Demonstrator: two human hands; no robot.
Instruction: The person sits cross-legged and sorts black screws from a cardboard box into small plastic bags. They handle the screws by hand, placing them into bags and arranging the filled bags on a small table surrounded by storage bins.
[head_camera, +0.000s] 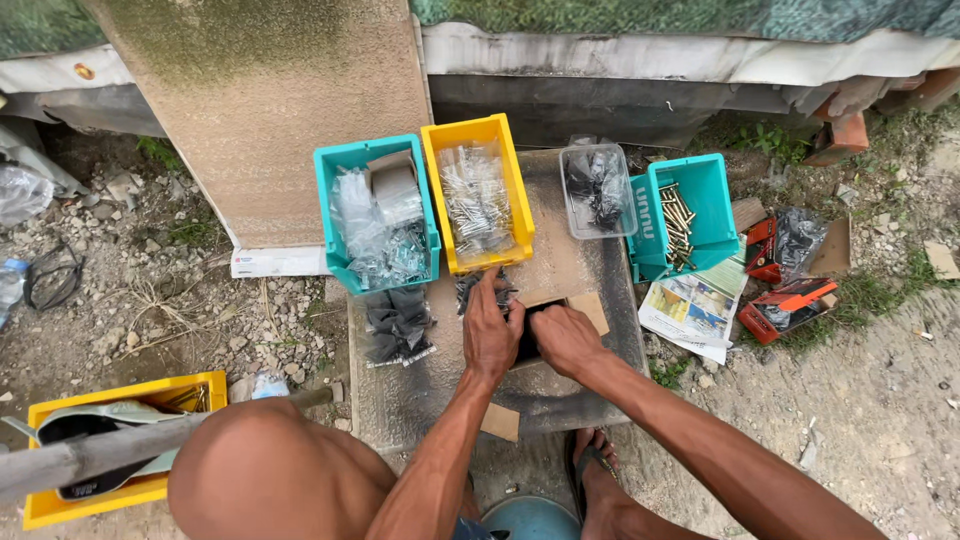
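Observation:
My left hand (490, 330) rests on a pile of dark screws (478, 290) on a grey slab (560, 265), just in front of a yellow bin (478, 192) full of silver screws. My right hand (565, 338) sits beside it, fingers reaching into a small open cardboard box (590, 308) with a dark inside. What the fingers of either hand hold is hidden. A bag of black screws (398, 325) lies left of my left hand.
A teal bin (378, 215) holds bagged hardware. A clear tub (598, 190) of dark screws and a tilted teal bin (682, 215) of brass screws stand right. Red boxes (790, 300) and a leaflet (692, 310) lie on gravel. Another yellow bin (120, 440) sits lower left.

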